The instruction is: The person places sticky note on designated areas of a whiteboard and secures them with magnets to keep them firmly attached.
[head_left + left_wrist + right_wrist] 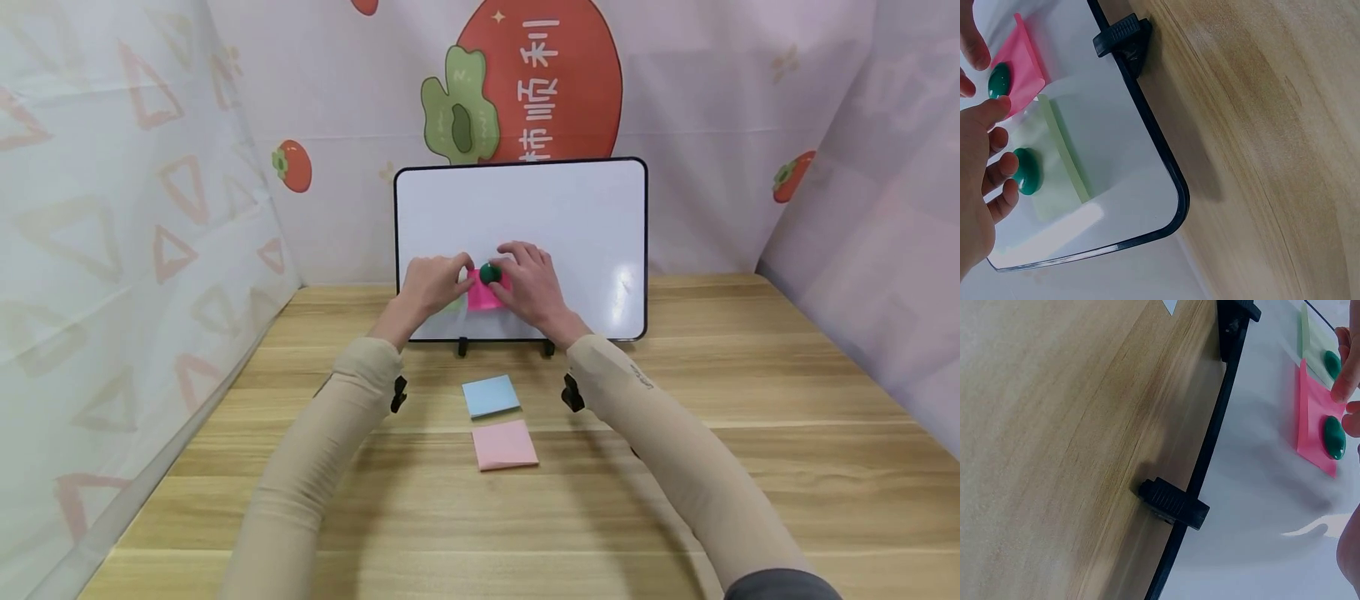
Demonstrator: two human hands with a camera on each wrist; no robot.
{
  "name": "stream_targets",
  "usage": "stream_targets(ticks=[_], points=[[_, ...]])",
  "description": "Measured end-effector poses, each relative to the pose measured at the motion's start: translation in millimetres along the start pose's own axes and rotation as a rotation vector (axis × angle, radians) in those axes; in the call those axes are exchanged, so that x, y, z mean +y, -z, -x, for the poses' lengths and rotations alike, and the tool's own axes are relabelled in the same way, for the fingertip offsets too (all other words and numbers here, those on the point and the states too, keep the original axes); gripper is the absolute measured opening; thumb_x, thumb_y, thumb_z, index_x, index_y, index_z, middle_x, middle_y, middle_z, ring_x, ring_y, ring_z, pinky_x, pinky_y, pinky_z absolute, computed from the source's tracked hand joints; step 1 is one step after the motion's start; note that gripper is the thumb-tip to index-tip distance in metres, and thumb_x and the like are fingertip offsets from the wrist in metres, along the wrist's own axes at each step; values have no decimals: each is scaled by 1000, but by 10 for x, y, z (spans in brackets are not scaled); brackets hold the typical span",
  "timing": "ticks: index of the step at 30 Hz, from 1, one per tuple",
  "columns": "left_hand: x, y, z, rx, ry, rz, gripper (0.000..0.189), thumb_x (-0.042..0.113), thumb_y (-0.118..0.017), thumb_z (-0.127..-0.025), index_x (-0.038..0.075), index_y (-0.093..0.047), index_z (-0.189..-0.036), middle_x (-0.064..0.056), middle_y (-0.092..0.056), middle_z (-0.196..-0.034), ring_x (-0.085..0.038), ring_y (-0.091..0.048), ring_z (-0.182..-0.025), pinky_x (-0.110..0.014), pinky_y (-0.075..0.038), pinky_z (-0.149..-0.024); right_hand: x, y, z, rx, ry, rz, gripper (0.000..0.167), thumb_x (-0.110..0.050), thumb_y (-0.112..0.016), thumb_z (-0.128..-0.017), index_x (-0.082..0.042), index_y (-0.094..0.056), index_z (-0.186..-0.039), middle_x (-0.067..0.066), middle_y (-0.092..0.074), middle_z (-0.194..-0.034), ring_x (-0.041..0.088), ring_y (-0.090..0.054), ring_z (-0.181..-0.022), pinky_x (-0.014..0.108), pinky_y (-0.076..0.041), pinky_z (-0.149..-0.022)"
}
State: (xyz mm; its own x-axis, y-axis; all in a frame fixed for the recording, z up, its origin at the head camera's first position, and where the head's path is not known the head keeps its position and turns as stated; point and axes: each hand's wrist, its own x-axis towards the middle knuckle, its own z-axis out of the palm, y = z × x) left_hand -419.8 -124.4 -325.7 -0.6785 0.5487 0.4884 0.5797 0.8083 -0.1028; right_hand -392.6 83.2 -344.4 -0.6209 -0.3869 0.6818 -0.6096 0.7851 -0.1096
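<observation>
A bright pink sticky note [483, 297] lies against a whiteboard [517, 208], with a round green magnet [490, 273] on it. My left hand [433, 285] is at the note's left edge, thumb and index finger apart. The left wrist view shows its thumb tip overlapping that edge, its other fingers loosely curled beside a second green magnet [1027, 170] on a pale green note [1054, 181]. My right hand [534, 283] comes from the right, thumb and index finger spread around the first magnet. In the left wrist view its fingertips [980, 59] show a gap from that magnet.
Two black feet [462, 346] support the whiteboard near the back of the wooden table [435, 517]. In front of it lie a blue note pad [491, 396] and a light pink one [505, 445], between the forearms. Printed cloth [337, 108] hangs behind and at the sides.
</observation>
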Motion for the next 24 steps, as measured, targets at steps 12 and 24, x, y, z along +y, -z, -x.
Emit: stream_targets(ticks=[12, 24], points=[[62, 37, 80, -81, -4, 50, 22, 28, -63, -96, 16, -68, -113, 0, -61, -63, -13, -48, -51, -24, -30, -46, 19, 122, 124, -17, -31, -66, 37, -27, -72, -91, -5, -68, -121, 15, -60, -128, 34, -49, -127, 52, -37, -106], [161, 86, 235, -144, -45, 46, 21, 34, -65, -96, 18, -68, -110, 3, -64, -66, -10, -51, -51, -23, -34, -46, -17, 349, 251, -25, -88, -137, 38, -24, -74, -90, -4, -68, -122, 15, -60, -127, 35, -50, -126, 55, -36, -107]])
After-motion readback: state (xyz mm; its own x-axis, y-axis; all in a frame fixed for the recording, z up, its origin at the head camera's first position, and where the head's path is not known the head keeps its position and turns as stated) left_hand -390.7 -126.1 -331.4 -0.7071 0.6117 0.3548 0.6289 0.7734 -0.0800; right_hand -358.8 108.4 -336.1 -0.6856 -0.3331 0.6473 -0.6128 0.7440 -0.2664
